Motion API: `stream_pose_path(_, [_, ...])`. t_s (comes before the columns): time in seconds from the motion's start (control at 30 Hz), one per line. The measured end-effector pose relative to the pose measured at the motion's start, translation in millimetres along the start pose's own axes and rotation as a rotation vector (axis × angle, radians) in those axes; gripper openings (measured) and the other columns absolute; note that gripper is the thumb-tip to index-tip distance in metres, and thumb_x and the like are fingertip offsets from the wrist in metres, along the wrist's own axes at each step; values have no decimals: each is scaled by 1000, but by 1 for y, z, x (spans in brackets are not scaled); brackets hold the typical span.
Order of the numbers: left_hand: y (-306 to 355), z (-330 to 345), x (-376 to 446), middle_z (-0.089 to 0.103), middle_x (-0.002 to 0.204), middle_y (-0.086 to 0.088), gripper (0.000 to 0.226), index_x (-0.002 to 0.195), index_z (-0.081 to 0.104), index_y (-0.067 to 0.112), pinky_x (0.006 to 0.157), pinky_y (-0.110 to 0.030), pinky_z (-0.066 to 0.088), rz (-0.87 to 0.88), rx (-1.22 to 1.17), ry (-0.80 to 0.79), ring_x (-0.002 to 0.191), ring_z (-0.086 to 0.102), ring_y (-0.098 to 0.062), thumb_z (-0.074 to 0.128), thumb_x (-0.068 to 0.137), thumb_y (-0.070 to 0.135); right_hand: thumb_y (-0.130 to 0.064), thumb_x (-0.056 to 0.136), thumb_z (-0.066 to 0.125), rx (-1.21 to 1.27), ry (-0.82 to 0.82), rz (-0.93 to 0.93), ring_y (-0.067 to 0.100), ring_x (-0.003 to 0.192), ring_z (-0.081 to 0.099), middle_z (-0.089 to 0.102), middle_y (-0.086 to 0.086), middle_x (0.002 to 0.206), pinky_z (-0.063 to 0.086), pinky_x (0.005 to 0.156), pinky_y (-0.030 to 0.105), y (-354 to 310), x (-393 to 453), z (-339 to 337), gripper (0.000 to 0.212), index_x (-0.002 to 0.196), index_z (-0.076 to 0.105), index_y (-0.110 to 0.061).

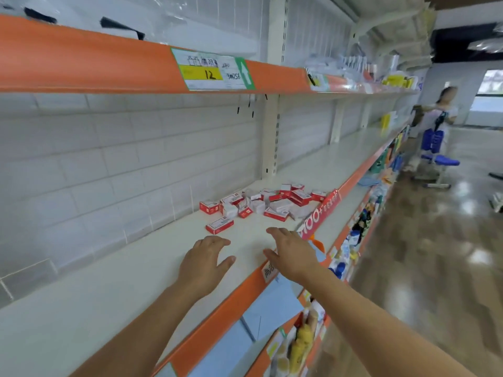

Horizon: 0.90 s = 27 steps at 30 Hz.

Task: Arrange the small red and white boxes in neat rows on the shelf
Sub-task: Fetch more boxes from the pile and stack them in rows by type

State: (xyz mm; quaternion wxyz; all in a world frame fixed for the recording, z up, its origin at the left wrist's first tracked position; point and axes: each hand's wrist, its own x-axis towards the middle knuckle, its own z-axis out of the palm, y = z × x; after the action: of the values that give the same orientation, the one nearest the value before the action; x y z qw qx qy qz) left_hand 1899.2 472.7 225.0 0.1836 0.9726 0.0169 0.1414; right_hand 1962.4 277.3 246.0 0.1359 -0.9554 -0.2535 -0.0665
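The small red and white boxes (pixel 268 201) lie in a loose heap on the white shelf (pixel 114 295), towards its front edge and ahead of both my hands. They are jumbled: some flat, some tipped on edge, some leaning on their neighbours, with no rows to them. One box (pixel 219 225) lies flat by itself on the near side of the heap, apart from the rest and closest to my left hand. Another (pixel 209 207) sits at the heap's left end, nearer the back wall.

My left hand (pixel 202 261) reaches over the bare shelf short of the lone box, palm down, fingers loosely bent and spread, thumb out to the side; its grip is apart and holds nothing. My right hand (pixel 292 253) reaches over the shelf's orange front edge (pixel 217 317), palm down too, fingers relaxed and spread, grip apart and likewise holding nothing. Neither hand touches a box.

A red sign (pixel 322 213) with white print hangs on the front edge just right of the heap. Above, the next shelf's orange edge carries a price label (pixel 212 70) with a yellow band reading 12. Below my arms, lower shelves hold blue sheets (pixel 269 306) and mixed packaged goods, too blurred to name. Far down the aisle a person (pixel 442 112) stands near a blue chair (pixel 442 159) on the glossy wooden floor (pixel 435 268).
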Motion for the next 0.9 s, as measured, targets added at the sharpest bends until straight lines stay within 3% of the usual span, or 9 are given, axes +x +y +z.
stream_pose_path(0.23, [3, 27, 62, 42, 142, 4, 46, 137, 45, 27, 100, -27, 36, -182, 6, 85, 127, 38, -15, 52, 93, 42, -34, 96, 45, -67, -45, -183, 27, 127, 41, 41, 7, 144, 38, 98, 38, 42, 94, 6, 54, 145, 29, -18])
stream_pose_path(0.4, [4, 41, 93, 46, 139, 5, 47, 136, 47, 28, 99, -26, 37, -275, 54, 151, 124, 40, -15, 56, 91, 42, -26, 96, 48, -50, -103, -331, 27, 138, 29, 31, 6, 151, 34, 108, 40, 56, 148, 14, 56, 147, 27, -17])
stream_pose_path(0.53, [-3, 48, 113, 43, 141, 6, 50, 137, 43, 30, 103, -28, 35, -354, 138, 129, 127, 39, -15, 54, 91, 45, -22, 95, 49, -60, -132, -398, 26, 143, 19, 16, 5, 158, 21, 114, 42, 52, 176, 30, 60, 149, 21, -18])
stream_pose_path(0.7, [-13, 55, 131, 40, 144, 5, 57, 141, 35, 28, 106, -31, 30, -380, 191, 64, 131, 35, -17, 51, 91, 48, -18, 92, 53, -41, -140, -406, 22, 146, 10, 5, 0, 160, 27, 113, 44, 43, 205, 44, 71, 151, 13, -23])
stream_pose_path(0.8, [-19, 58, 138, 42, 143, 6, 57, 142, 35, 28, 106, -31, 29, -387, 183, 62, 131, 36, -18, 49, 91, 49, -20, 91, 54, -53, -174, -409, 23, 145, 11, 8, 1, 159, 26, 112, 42, 40, 216, 47, 72, 150, 14, -22])
stream_pose_path(0.9, [-25, 61, 141, 46, 139, 6, 53, 140, 38, 27, 102, -30, 32, -391, 147, 66, 127, 39, -18, 47, 93, 48, -17, 90, 55, -71, -141, -420, 24, 141, 22, 24, 3, 154, 38, 103, 39, 37, 218, 51, 69, 149, 19, -21])
